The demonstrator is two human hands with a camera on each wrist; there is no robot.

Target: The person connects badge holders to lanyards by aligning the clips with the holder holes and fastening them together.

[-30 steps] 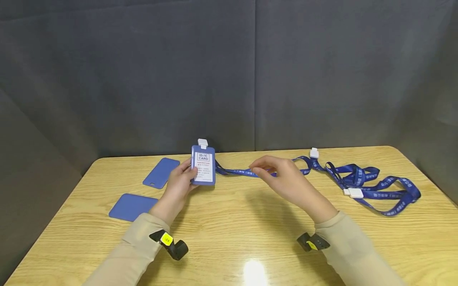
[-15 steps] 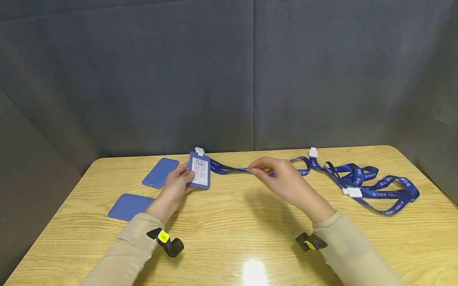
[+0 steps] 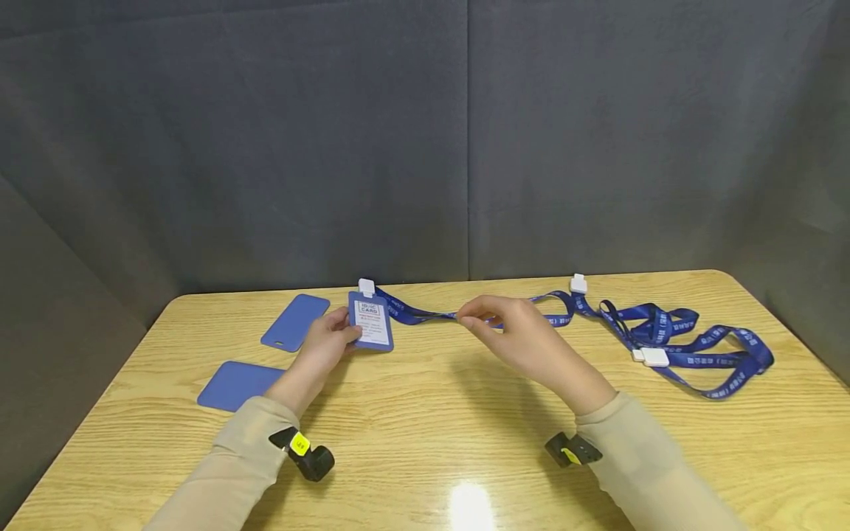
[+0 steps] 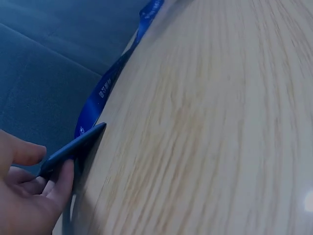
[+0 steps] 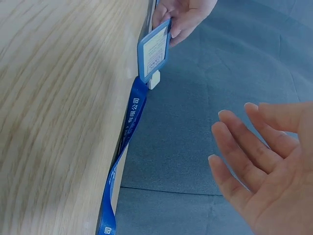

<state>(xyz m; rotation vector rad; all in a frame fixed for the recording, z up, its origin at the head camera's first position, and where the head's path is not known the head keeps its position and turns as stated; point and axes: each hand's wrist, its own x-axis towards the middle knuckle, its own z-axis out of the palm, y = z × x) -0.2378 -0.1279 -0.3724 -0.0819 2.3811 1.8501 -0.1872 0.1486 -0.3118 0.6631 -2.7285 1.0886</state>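
In the head view my left hand (image 3: pixel 325 339) pinches a blue ID card holder (image 3: pixel 372 332) with a white printed insert, thumb on its front face. The holder tilts back close over the table near the far edge. A white clip (image 3: pixel 367 287) joins its top to a blue printed lanyard (image 3: pixel 415 317), which runs right along the table. My right hand (image 3: pixel 511 324) hovers in front of that strap, overlapping it. The right wrist view shows this hand (image 5: pixel 264 161) with relaxed, parted fingers and nothing between them, apart from the strap (image 5: pixel 129 122).
Two blue card holders lie at the left, one farther back (image 3: pixel 295 322) and one nearer (image 3: pixel 240 385). At the right is a heap of blue lanyards (image 3: pixel 724 360) with white clips (image 3: pixel 654 357). A dark curtain (image 3: pixel 425 140) stands behind the wooden table (image 3: pixel 412 442).
My left hand has moved the card holder slightly left and down, from raised and upright to leaning back nearer the table. The right hand has barely moved.
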